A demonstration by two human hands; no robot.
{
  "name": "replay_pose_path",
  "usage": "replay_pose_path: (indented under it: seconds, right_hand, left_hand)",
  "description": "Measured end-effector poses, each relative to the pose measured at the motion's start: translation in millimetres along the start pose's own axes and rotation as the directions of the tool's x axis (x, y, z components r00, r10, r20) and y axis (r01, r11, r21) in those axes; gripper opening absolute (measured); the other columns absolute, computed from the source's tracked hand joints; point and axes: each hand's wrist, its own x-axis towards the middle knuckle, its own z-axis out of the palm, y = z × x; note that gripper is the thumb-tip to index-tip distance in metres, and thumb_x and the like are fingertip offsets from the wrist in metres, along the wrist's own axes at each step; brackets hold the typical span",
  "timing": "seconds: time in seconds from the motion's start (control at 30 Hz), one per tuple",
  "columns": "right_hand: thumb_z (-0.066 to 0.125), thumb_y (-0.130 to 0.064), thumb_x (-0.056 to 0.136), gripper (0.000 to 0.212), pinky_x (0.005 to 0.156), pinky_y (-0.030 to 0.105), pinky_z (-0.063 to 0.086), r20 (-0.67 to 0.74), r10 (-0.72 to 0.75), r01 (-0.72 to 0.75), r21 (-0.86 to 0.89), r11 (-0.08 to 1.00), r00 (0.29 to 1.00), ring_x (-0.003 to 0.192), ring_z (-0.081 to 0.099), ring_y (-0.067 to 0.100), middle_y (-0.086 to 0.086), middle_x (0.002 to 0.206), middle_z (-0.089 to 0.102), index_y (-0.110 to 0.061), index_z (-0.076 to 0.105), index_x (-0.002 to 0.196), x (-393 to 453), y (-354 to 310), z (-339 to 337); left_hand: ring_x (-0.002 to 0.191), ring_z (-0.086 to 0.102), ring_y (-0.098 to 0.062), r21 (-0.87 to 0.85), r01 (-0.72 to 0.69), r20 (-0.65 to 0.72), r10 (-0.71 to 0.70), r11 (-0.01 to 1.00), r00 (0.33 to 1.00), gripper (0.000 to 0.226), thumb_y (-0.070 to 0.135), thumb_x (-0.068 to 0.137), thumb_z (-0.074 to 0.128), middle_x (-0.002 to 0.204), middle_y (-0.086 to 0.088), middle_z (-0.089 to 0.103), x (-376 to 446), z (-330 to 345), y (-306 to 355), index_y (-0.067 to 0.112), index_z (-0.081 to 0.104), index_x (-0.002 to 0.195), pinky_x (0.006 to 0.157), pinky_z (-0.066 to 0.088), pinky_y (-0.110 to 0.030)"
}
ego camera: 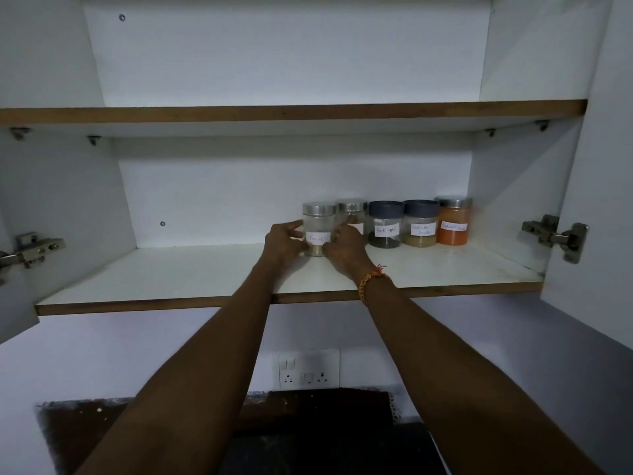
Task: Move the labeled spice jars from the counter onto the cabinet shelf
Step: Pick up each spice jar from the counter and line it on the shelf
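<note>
Several labelled spice jars stand in a row at the back of the lower cabinet shelf (191,279). The leftmost is a clear jar with a silver lid (318,224) and a little pale spice at its bottom. My left hand (284,243) holds its left side and my right hand (344,246) holds its right side; it rests on the shelf. Behind my right hand a second silver-lidded jar (352,210) is partly hidden. To the right stand a black pepper jar (385,224), a jar of pale powder (420,223), both grey-lidded, and an orange powder jar (454,221).
The upper shelf (291,111) holds nothing visible. Cabinet doors hang open at both sides, with hinges at the left (30,250) and right (556,236). A wall socket panel (306,368) sits below the cabinet, above a dark counter (308,440).
</note>
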Motion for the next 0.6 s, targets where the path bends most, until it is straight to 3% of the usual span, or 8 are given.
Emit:
replay_pose_path:
  seconds: [0.1, 0.17, 0.23, 0.33, 0.5, 0.6]
  right_hand:
    - [0.065, 0.006, 0.087, 0.015, 0.087, 0.041, 0.059, 0.002, 0.004, -0.004, 0.004, 1.000, 1.000, 0.103, 0.066, 0.033, 0.021, 0.107, 0.069, 0.008, 0.065, 0.102, 0.1, 5.2, 0.2]
    - [0.067, 0.007, 0.087, 0.020, 0.091, 0.044, 0.060, -0.029, 0.018, -0.017, 0.023, 1.000, 0.999, 0.105, 0.068, 0.037, 0.026, 0.111, 0.069, 0.010, 0.065, 0.107, 0.3, 4.2, -1.1]
    - [0.068, 0.007, 0.086, 0.025, 0.093, 0.047, 0.060, -0.054, 0.018, -0.016, 0.040, 0.999, 0.998, 0.107, 0.068, 0.038, 0.027, 0.114, 0.068, 0.007, 0.060, 0.110, 0.8, 3.4, -0.9]
    - [0.067, 0.005, 0.087, 0.038, 0.096, 0.049, 0.058, -0.037, 0.022, -0.021, 0.042, 0.999, 0.999, 0.111, 0.067, 0.036, 0.025, 0.119, 0.067, 0.008, 0.057, 0.123, 1.4, 3.7, -0.3]
    - [0.063, 0.008, 0.087, 0.026, 0.091, 0.044, 0.057, -0.014, 0.037, -0.035, 0.072, 0.997, 0.999, 0.107, 0.066, 0.036, 0.026, 0.113, 0.067, 0.010, 0.061, 0.113, 0.2, 4.4, 1.3]
    - [0.062, 0.007, 0.088, 0.019, 0.077, 0.036, 0.053, 0.041, 0.043, -0.046, 0.084, 0.995, 0.998, 0.098, 0.065, 0.033, 0.022, 0.101, 0.067, 0.011, 0.063, 0.106, -0.2, 4.2, 0.6]
  left_hand:
    - [0.115, 0.070, -0.024, 0.105, -0.029, 0.013, 0.028, 0.994, 1.000, 0.062, 0.013, 0.081, 0.083, 0.123, -0.010, 0.073, -2.1, 2.3, -0.5, 0.016, 0.065, 0.139, 0.094, 0.051, -0.027]
    - [0.118, 0.069, -0.024, 0.142, 0.016, -0.050, -0.009, 0.990, 0.999, 0.060, 0.016, 0.081, 0.085, 0.128, -0.011, 0.071, -1.0, 2.2, -2.2, 0.007, 0.066, 0.137, 0.102, 0.053, -0.030]
    - [0.113, 0.072, -0.029, 0.095, 0.061, -0.117, -0.050, 0.994, 0.992, 0.047, 0.009, 0.080, 0.084, 0.118, -0.015, 0.075, 1.8, 0.5, -4.2, 0.002, 0.071, 0.124, 0.105, 0.055, -0.036]
    - [0.108, 0.074, -0.026, 0.097, 0.055, -0.104, -0.044, 0.994, 0.994, 0.032, 0.005, 0.080, 0.082, 0.109, -0.013, 0.079, 4.4, 0.7, -6.7, 0.005, 0.078, 0.112, 0.103, 0.056, -0.035]
    - [0.107, 0.073, -0.022, 0.139, 0.005, -0.070, 0.005, 0.990, 0.998, 0.033, 0.008, 0.081, 0.083, 0.113, -0.013, 0.079, 5.0, 5.4, -7.5, 0.003, 0.078, 0.114, 0.104, 0.053, -0.031]
    - [0.096, 0.069, -0.015, 0.165, -0.018, -0.045, 0.025, 0.986, 0.999, 0.031, 0.012, 0.081, 0.084, 0.110, -0.012, 0.079, 5.6, 7.1, -7.6, 0.003, 0.079, 0.111, 0.096, 0.053, -0.027]
